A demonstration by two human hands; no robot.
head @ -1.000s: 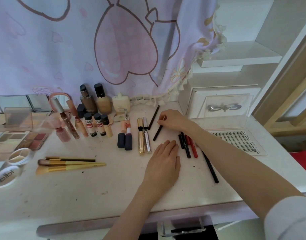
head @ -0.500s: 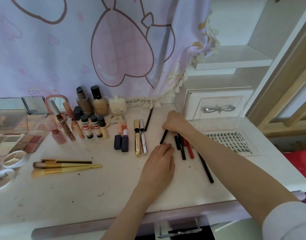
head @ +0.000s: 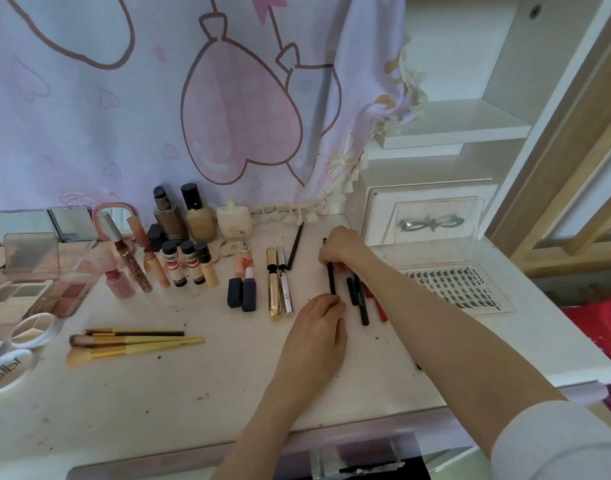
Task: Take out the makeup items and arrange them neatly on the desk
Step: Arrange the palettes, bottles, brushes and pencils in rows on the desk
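On the desk [head: 193, 403], the right hand [head: 340, 249] pinches the top end of a thin black pencil [head: 331, 280], while the left hand [head: 318, 336] lies palm down with its fingertips touching the pencil's lower end. The pencil lies flat between a silver tube [head: 285, 287] and a black pen [head: 361, 303], beside a red pen [head: 378, 304].

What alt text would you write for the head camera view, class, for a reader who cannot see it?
Two bare hands straighten a black pencil on a white desk: the right hand holds its far end, the left hand touches its near end. Lipsticks, bottles, brushes and palettes lie in rows to the left.
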